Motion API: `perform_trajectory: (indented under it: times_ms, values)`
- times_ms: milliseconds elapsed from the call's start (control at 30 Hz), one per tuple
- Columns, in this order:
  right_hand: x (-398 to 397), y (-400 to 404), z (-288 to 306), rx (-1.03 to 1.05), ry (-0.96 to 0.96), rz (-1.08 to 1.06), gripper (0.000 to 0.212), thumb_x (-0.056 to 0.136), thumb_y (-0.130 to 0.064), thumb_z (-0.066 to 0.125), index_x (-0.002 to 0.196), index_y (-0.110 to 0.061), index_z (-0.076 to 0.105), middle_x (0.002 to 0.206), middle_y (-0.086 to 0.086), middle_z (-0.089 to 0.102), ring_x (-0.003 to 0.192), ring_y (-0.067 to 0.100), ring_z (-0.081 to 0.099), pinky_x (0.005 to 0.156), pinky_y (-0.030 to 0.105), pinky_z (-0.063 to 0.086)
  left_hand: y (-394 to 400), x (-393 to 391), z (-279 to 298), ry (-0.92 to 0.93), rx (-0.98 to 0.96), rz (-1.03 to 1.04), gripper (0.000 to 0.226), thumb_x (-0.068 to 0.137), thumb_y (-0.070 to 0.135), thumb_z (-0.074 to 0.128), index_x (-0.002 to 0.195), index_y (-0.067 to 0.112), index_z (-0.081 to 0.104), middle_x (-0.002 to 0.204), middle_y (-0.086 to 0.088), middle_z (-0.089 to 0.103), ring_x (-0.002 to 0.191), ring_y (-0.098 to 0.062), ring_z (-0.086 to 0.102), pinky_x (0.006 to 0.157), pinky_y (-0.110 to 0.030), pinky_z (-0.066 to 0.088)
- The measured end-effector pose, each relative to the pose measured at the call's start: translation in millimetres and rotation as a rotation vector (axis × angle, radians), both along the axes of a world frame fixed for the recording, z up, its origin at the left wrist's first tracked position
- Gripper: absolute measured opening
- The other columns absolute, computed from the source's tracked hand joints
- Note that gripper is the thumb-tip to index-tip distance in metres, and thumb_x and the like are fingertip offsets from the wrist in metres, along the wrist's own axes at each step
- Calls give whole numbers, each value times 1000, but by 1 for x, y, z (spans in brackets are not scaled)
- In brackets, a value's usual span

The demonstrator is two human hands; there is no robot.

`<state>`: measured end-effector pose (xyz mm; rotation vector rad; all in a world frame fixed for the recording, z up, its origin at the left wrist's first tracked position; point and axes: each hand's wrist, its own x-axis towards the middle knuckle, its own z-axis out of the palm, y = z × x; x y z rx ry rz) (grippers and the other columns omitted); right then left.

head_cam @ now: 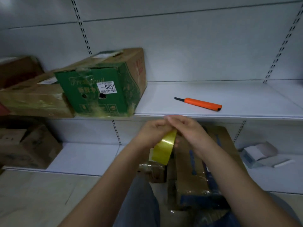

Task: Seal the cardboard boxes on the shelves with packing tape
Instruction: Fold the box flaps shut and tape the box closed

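A yellow roll of packing tape [164,147] hangs in front of me, below the edge of the upper shelf [213,114]. My left hand [152,134] grips the roll from the left. My right hand [185,128] pinches at the top of the roll, fingertips meeting those of the left hand. Under my hands a brown cardboard box [196,163] with blue print lies on the lower shelf and partly on my lap. A green fruit box [105,89] with old tape on it stands tilted on the upper shelf.
An orange utility knife [200,104] lies on the upper shelf to the right. A flat brown box [32,99] sits left of the green box. More cardboard boxes [27,148] stand at the lower left. White packets [260,154] lie on the lower shelf at right.
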<state>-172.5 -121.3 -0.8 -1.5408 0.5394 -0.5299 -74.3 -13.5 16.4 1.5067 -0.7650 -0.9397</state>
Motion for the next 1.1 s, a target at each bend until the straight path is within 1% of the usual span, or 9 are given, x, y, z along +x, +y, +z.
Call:
perform_trajectory:
  times_ms: [100,267,467,600,700,867,967,1033,1100]
  values:
    - [-31,3,-23,-45,25,-108,25,86,-40,69,104,-23,75,97,0,76,89,23,70,67,20,50,-10,-27,-33,7,21,15,25,99,20,60,99,0,75,76,-18,72,62,-23,68,61,-27,56]
    - [-90,-2,-64,15,109,-72,59,72,-64,70,121,-31,67,111,-8,72,91,10,68,73,27,55,-30,-73,-72,113,51,-46,41,99,38,59,93,0,75,71,-23,69,55,-25,64,55,-28,52]
    - [-121,-29,-96,116,136,-364,20,96,-29,60,107,-18,74,96,1,75,90,16,70,73,22,53,-59,-112,-94,188,208,-125,38,103,43,50,101,10,69,74,-14,74,61,-21,71,57,-28,58]
    - [-118,-69,-125,61,172,-479,22,97,-30,59,98,-16,76,89,7,74,82,24,67,76,38,54,-86,-122,-120,275,232,-133,31,96,29,65,123,15,56,88,-9,72,68,-19,72,56,-27,56]
    - [-116,-115,-148,108,179,-606,19,97,-31,59,95,-20,74,94,2,74,94,24,68,93,46,53,-108,-114,-145,127,231,-111,56,95,29,65,144,20,38,93,13,62,77,-3,65,62,-19,52]
    - [-101,-173,-175,107,258,-579,27,101,-24,53,76,-24,64,73,-11,67,72,6,61,69,24,45,-149,-81,-181,-172,316,-24,36,101,52,43,122,28,60,114,5,63,99,-11,61,87,-33,51]
    - [-109,-220,-197,226,327,-617,15,94,-19,61,81,-18,69,84,1,68,80,18,63,82,31,51,-164,-44,-214,-581,547,245,76,85,71,41,137,15,48,135,-17,50,123,-37,50,104,-54,42]
    - [-123,-245,-211,307,479,-611,8,91,-18,65,92,-11,68,93,9,65,81,24,62,88,39,53,-167,-28,-229,-437,707,295,97,86,64,61,154,7,21,154,-24,27,138,-45,33,111,-57,34]
    - [-131,-252,-212,355,621,-534,18,98,-14,57,104,1,63,91,14,60,73,23,56,83,41,51,-168,-18,-240,-235,711,240,109,78,61,73,154,2,20,153,-22,36,137,-40,40,110,-51,39]
